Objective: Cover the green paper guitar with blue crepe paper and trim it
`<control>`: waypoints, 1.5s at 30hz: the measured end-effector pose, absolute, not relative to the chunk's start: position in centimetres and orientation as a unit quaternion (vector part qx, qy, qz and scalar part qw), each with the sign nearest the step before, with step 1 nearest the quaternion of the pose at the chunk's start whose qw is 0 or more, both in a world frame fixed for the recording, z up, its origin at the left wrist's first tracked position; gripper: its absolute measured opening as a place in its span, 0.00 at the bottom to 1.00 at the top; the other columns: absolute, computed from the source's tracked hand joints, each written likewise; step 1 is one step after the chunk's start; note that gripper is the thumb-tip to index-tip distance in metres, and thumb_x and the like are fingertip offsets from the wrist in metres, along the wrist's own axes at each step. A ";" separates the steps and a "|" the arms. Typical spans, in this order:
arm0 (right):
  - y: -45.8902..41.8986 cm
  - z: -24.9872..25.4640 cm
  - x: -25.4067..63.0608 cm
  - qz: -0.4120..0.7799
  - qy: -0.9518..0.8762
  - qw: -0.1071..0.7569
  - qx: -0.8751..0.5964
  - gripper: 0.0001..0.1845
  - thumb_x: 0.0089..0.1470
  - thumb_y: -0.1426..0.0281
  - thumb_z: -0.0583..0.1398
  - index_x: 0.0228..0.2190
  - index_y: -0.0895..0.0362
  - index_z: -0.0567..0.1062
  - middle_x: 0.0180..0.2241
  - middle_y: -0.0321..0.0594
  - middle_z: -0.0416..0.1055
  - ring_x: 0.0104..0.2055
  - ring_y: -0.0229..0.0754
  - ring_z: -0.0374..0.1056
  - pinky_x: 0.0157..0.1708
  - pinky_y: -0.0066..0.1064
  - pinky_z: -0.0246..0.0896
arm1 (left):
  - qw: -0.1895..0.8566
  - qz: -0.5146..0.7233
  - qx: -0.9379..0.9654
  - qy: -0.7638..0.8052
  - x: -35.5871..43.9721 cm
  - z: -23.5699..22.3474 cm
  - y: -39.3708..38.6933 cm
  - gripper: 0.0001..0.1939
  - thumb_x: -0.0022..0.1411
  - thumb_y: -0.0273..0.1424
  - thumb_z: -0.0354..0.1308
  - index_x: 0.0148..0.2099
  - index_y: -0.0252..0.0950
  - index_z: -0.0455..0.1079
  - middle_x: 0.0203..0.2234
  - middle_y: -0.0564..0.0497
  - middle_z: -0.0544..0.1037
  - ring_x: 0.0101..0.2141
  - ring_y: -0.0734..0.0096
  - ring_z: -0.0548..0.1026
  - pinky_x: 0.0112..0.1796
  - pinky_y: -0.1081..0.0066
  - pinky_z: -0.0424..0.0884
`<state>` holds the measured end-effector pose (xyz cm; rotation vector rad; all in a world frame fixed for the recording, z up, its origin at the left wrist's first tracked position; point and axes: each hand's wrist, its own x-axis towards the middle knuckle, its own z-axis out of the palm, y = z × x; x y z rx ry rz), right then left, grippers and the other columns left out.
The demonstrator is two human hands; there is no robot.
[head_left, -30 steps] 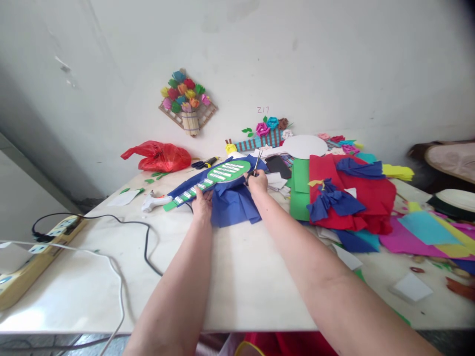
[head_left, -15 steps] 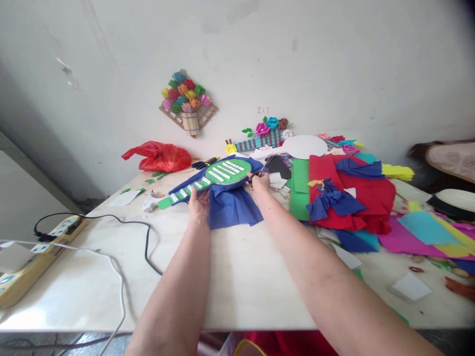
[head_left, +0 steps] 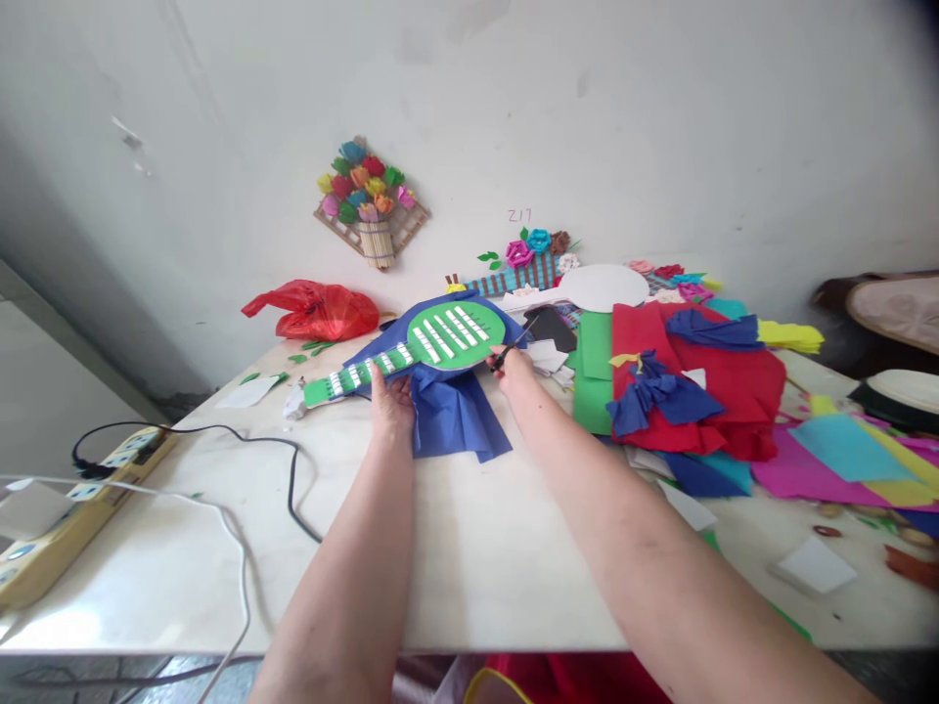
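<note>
Beside white scraps [head_left: 547, 355] and a phone [head_left: 552, 330], right hand [head_left: 516, 372], fingers round scissors [head_left: 503, 356]; left hand [head_left: 391, 403], fingers clamped on green cutout [head_left: 449, 334]

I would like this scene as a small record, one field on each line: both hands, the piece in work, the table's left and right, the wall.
Left hand: holds the green guitar shape at its neck
Right hand: holds scissors next to the round end
Piece: white strips on top, blue paper behind and below
Table left: red bag, power strip
Table right: red paper, green paper
Wall: colourful flower decoration
</note>
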<state>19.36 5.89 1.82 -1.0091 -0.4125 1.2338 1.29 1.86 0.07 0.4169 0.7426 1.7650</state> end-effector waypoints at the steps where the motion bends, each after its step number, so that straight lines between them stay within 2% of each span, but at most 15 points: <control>1: 5.9 1.9 19.2 0.555 -0.172 0.682 -0.444 0.08 0.44 0.81 0.59 0.23 0.58 0.65 0.14 0.28 0.64 0.14 0.30 0.62 0.08 0.17 0.43 | 0.549 0.755 0.177 0.311 1.5 0.2 1.7 0.20 0.60 0.48 0.52 0.41 0.36 0.70 0.25 0.51 0.76 0.27 0.73 0.76 0.30 0.76 0.73; 6: 5.8 1.9 18.4 0.574 -0.129 0.691 -0.420 0.08 0.45 0.81 0.58 0.23 0.58 0.65 0.15 0.29 0.65 0.15 0.29 0.63 0.08 0.17 0.43 | 0.514 0.775 0.188 0.315 2.7 0.7 1.2 0.08 0.56 0.31 0.61 0.38 0.32 0.70 0.23 0.53 0.77 0.22 0.77 0.75 0.26 0.79 0.72; 10: 5.5 1.9 17.3 0.576 -0.132 0.686 -0.425 0.08 0.45 0.81 0.59 0.24 0.58 0.65 0.15 0.30 0.66 0.16 0.30 0.64 0.08 0.17 0.43 | 0.500 0.775 0.198 0.333 3.0 0.6 1.2 0.06 0.53 0.24 0.63 0.36 0.31 0.71 0.26 0.51 0.79 0.29 0.72 0.78 0.34 0.74 0.75; 18: 4.8 2.3 16.6 0.557 -0.177 0.697 -0.416 0.11 0.43 0.81 0.60 0.25 0.57 0.63 0.15 0.27 0.65 0.15 0.30 0.64 0.08 0.17 0.41 | 0.405 0.798 0.233 0.381 2.6 -0.3 1.9 0.09 0.47 0.23 0.67 0.34 0.31 0.74 0.33 0.49 0.80 0.41 0.64 0.77 0.47 0.67 0.71; 23: 4.8 2.3 16.8 0.560 -0.186 0.703 -0.398 0.12 0.44 0.82 0.60 0.26 0.56 0.63 0.15 0.27 0.66 0.15 0.31 0.64 0.07 0.17 0.42 | 0.421 0.794 0.234 0.371 2.7 -0.1 1.8 0.13 0.46 0.25 0.68 0.37 0.29 0.75 0.35 0.44 0.80 0.44 0.60 0.76 0.48 0.65 0.71; 28: 4.8 2.6 16.6 0.537 -0.228 0.713 -0.390 0.15 0.41 0.81 0.62 0.29 0.55 0.63 0.16 0.27 0.67 0.15 0.32 0.65 0.07 0.18 0.43 | 0.441 0.787 0.224 0.368 2.9 0.5 1.4 0.13 0.45 0.22 0.68 0.37 0.29 0.75 0.34 0.44 0.80 0.42 0.61 0.77 0.46 0.66 0.73; 32: 5.4 3.0 17.4 0.484 -0.280 0.730 -0.392 0.16 0.42 0.73 0.65 0.32 0.55 0.64 0.19 0.29 0.69 0.15 0.33 0.65 0.08 0.19 0.43 | 0.463 0.793 0.193 0.345 2.7 0.9 1.4 0.16 0.47 0.22 0.67 0.41 0.30 0.74 0.36 0.45 0.80 0.42 0.61 0.77 0.44 0.67 0.73; 37: 6.8 2.2 20.0 0.367 -0.222 0.791 -0.436 0.18 0.43 0.61 0.64 0.33 0.54 0.64 0.25 0.31 0.71 0.20 0.32 0.66 0.13 0.19 0.52 | 0.512 0.777 0.156 0.332 2.4 1.2 1.4 0.22 0.49 0.21 0.65 0.49 0.33 0.71 0.37 0.47 0.80 0.40 0.65 0.77 0.43 0.70 0.73; 40: 7.1 2.0 21.0 0.397 -0.223 0.777 -0.433 0.20 0.43 0.57 0.64 0.33 0.54 0.65 0.27 0.30 0.70 0.22 0.32 0.66 0.15 0.20 0.56 | 0.537 0.756 0.160 0.338 2.4 1.2 1.3 0.20 0.50 0.21 0.64 0.47 0.32 0.72 0.35 0.46 0.80 0.39 0.64 0.78 0.43 0.69 0.74; 45: 7.1 2.8 22.3 0.487 -0.252 0.748 -0.375 0.20 0.43 0.53 0.63 0.32 0.54 0.67 0.23 0.30 0.70 0.21 0.34 0.65 0.17 0.23 0.60 | 0.545 0.736 0.216 0.337 2.5 0.8 1.2 0.17 0.49 0.20 0.64 0.43 0.32 0.74 0.34 0.46 0.80 0.39 0.64 0.78 0.44 0.69 0.74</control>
